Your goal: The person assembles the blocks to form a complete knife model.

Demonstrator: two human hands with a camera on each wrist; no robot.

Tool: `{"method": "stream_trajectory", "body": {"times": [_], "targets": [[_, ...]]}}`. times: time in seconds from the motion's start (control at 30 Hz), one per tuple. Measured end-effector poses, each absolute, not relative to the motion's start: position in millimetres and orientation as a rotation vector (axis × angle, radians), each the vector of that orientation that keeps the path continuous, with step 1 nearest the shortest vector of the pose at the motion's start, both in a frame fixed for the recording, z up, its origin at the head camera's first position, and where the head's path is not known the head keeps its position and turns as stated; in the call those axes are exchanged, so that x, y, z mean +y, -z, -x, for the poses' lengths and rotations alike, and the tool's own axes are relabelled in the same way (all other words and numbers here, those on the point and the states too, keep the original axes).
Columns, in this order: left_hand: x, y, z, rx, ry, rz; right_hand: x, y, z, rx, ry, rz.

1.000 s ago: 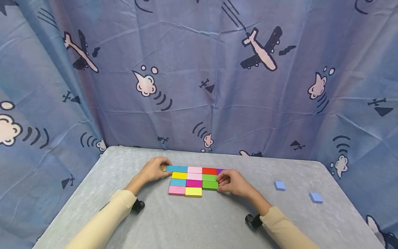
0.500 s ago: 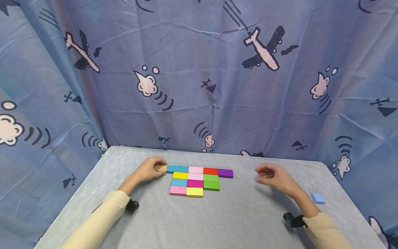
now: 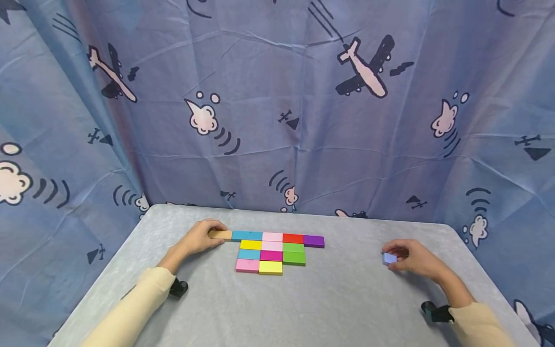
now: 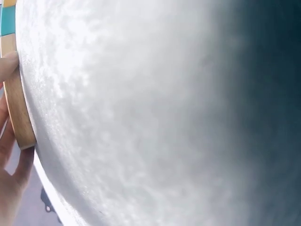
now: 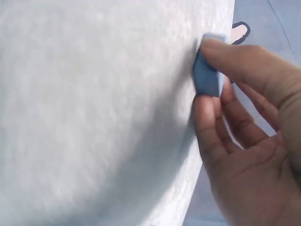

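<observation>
In the head view my left hand [image 3: 201, 236] grips a natural wooden block [image 3: 221, 235] between thumb and fingers. That block lies at the left end of a row, against a blue block [image 3: 247, 235]; the left wrist view shows the thumb [image 4: 8, 65] on its side. Out to the right, my right hand [image 3: 414, 258] pinches a small light blue block [image 3: 389, 259] between thumb and fingers. In the right wrist view this block [image 5: 207, 75] sits very near the table, and I cannot tell whether it touches it.
Beyond the blue block, the top row continues with pink [image 3: 272, 236], red [image 3: 293, 238] and purple [image 3: 314, 241] blocks. Below lie shorter rows of coloured blocks, ending with a yellow one [image 3: 270, 268]. A patterned curtain [image 3: 243, 120] hangs behind the grey table [image 3: 303, 308].
My right hand has left the green blocks and moved right to the light blue block. The left hand has slid left along the wooden block. The farther light blue block is now hidden.
</observation>
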State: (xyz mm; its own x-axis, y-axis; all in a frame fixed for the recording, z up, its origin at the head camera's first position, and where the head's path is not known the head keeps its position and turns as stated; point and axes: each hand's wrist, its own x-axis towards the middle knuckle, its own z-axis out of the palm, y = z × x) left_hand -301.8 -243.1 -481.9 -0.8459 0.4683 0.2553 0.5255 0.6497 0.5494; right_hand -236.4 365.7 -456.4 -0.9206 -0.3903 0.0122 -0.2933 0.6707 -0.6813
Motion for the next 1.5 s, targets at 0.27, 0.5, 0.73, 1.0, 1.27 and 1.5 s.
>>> {"method": "stream_trajectory", "body": {"times": [0.27, 0.5, 0.73, 1.0, 1.27, 1.5], "targets": [[-243, 483, 301, -2.789, 0.971, 0.806, 342, 459, 236, 2.831, 1.165, 0.652], [-244, 485, 302, -2.784, 0.977, 0.808, 301, 463, 239, 2.71, 1.276, 0.898], [-246, 485, 303, -2.783, 0.971, 0.821, 246, 466, 241, 2.6, 1.316, 0.897], [-244, 484, 303, -2.794, 0.97, 0.809, 179, 465, 238, 2.571, 1.2, 0.927], [-244, 485, 302, -2.784, 0.974, 0.807, 143, 463, 232, 2.588, 1.139, 0.908], [-244, 483, 301, -2.779, 0.984, 0.812, 132, 463, 232, 2.618, 1.121, 0.912]]}}
